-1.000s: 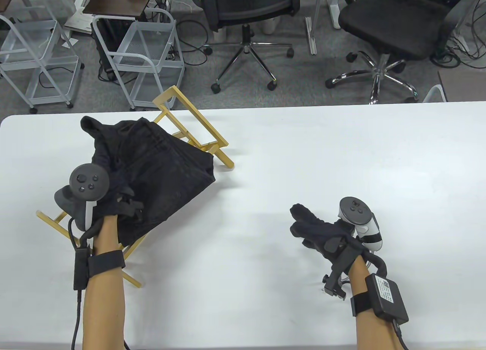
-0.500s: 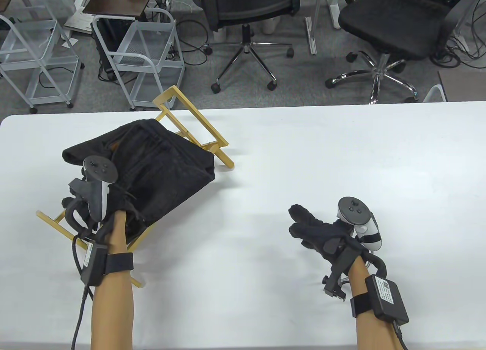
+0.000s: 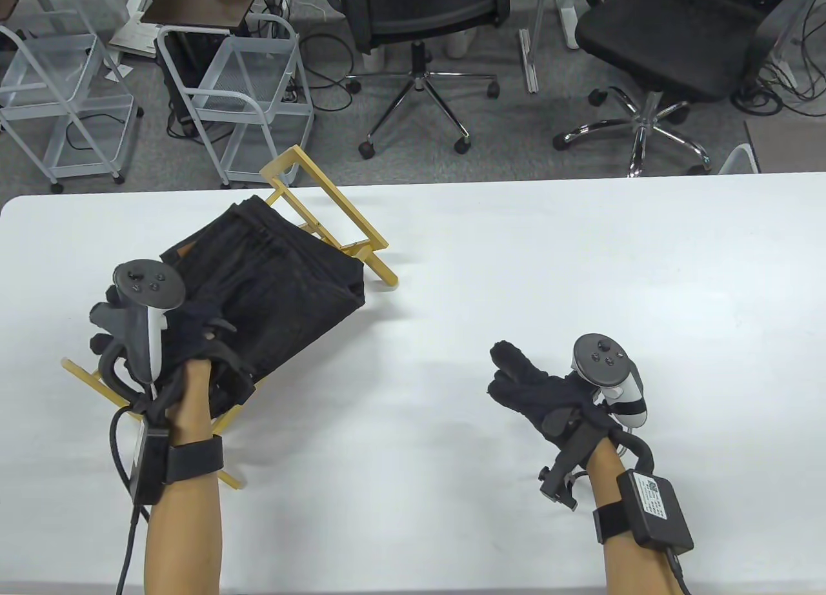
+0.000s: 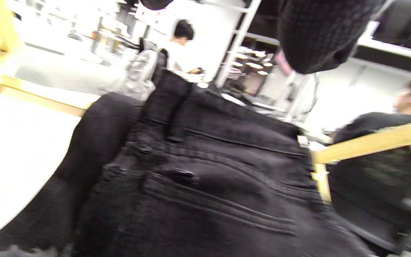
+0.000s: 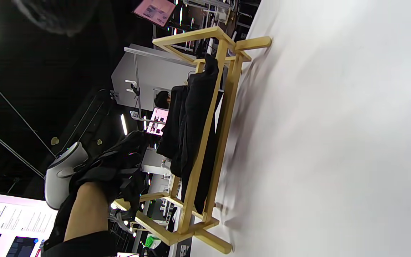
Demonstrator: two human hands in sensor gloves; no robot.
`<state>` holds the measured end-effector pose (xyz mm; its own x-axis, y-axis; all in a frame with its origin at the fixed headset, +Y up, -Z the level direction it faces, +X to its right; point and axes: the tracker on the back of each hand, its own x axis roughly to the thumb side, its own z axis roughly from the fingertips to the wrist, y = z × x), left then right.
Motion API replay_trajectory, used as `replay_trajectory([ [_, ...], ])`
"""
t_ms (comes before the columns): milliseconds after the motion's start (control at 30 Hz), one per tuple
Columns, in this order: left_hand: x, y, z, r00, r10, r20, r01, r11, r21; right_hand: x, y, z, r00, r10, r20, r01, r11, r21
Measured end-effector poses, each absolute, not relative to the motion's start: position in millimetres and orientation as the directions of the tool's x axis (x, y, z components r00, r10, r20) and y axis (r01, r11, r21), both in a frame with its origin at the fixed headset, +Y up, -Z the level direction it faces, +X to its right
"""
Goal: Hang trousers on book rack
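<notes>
Black trousers (image 3: 277, 285) hang draped over the yellow wooden book rack (image 3: 335, 208) at the table's left. My left hand (image 3: 187, 327) is at the near-left end of the trousers, over the rack's near frame. In the left wrist view a fingertip (image 4: 316, 35) hangs free above the trousers (image 4: 205, 178), gripping nothing. My right hand (image 3: 516, 375) lies on the table at the right, fingers stretched out, empty, well away from the rack. The right wrist view shows the rack (image 5: 205, 142) side-on with the trousers (image 5: 187, 117) hanging down both sides.
The white table (image 3: 516, 266) runs to the right of the rack. Beyond its far edge stand two office chairs (image 3: 419, 14) (image 3: 664, 33) and wire trolleys (image 3: 239, 98) on the floor.
The loose trouser end that stuck up at the far left has come down over the rack. My left hand moved back to the near-left end. My right hand barely shifted.
</notes>
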<state>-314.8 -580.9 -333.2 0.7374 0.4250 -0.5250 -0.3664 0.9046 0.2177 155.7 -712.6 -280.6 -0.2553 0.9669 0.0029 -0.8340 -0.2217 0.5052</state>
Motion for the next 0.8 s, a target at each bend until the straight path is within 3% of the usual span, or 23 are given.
replay_trajectory([
  [167,-281,-582,-313,0.844,0.475,-0.249,-0.391,0.863,0.32,150,-701,-278,-0.362,0.925,0.117,-0.861,-0.38,0.339],
  [467,-212,-607,-279,0.882,0.381,0.278,-0.45,0.856,0.255,133,-680,-266,-0.579,0.754,0.31,-0.777,-0.626,0.073],
  [633,-185,-635,-263,0.871,0.245,0.427,-0.372,0.896,0.244,116,-676,-257,-0.719,0.57,0.398,-0.63,-0.776,-0.026],
  [800,-170,-655,-257,0.871,0.147,0.469,-0.278,0.934,0.225,99,-679,-250,-0.818,0.382,0.431,-0.461,-0.882,-0.095],
])
